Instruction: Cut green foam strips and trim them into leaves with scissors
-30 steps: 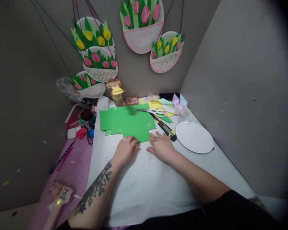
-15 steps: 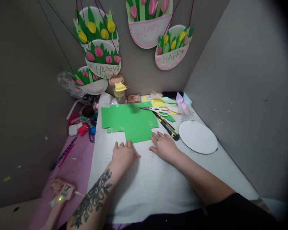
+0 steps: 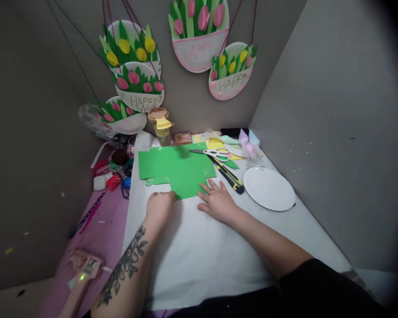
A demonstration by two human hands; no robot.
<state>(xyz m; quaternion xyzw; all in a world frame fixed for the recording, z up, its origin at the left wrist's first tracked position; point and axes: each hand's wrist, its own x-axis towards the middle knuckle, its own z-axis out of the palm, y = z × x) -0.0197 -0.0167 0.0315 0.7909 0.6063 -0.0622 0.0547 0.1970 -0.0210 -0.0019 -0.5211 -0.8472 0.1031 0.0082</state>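
Overlapping sheets of green paper (image 3: 185, 170) lie on the white table cover. My left hand (image 3: 161, 206) is curled closed at the lower left corner of the front sheet, thumb and fingertips pinched around its edge; the fingertips are partly hidden. At the lower right corner, my right hand (image 3: 219, 203) is open, its fingers spread, with the fingertips touching the paper. White-handled scissors (image 3: 215, 153) rest across the sheets' upper right. Beside them lies a black and yellow utility knife (image 3: 231, 177), just beyond my right fingers.
To the right lies a white paper plate (image 3: 268, 188). A lidded cup (image 3: 161, 128) stands at the back. Decorated paper-plate baskets (image 3: 141, 95) hang on the wall. A pink glue gun (image 3: 84, 274) with a lit green light is at lower left.
My left hand has curled its fingers in at the paper's lower left corner. My right hand's fingers have spread and reach a little further onto the paper. The camera view has shifted slightly.
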